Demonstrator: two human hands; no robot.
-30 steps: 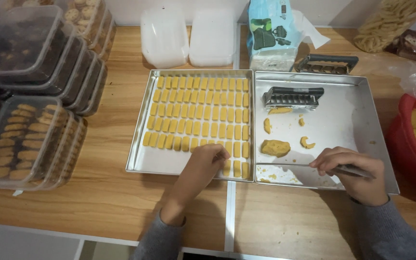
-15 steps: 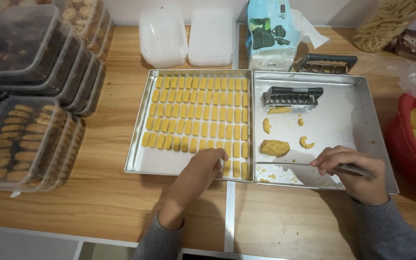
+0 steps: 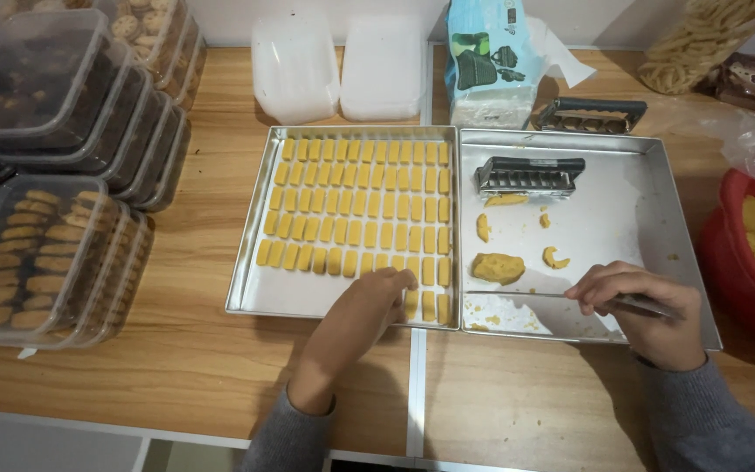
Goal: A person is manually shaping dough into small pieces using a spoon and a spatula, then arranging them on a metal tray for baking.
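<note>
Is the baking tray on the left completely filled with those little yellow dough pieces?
No, the left tray has bare metal along its near edge beside the left hand.

Two metal baking trays (image 3: 246,288) are seen side by side at the centre of the frame. Two hands (image 3: 369,306) are counted at the lower edge. Two black cutters (image 3: 528,173) are seen at the upper right, and two white lidded tubs (image 3: 294,65) at the top. One red bowl (image 3: 731,262) is seen at the right edge.
</note>
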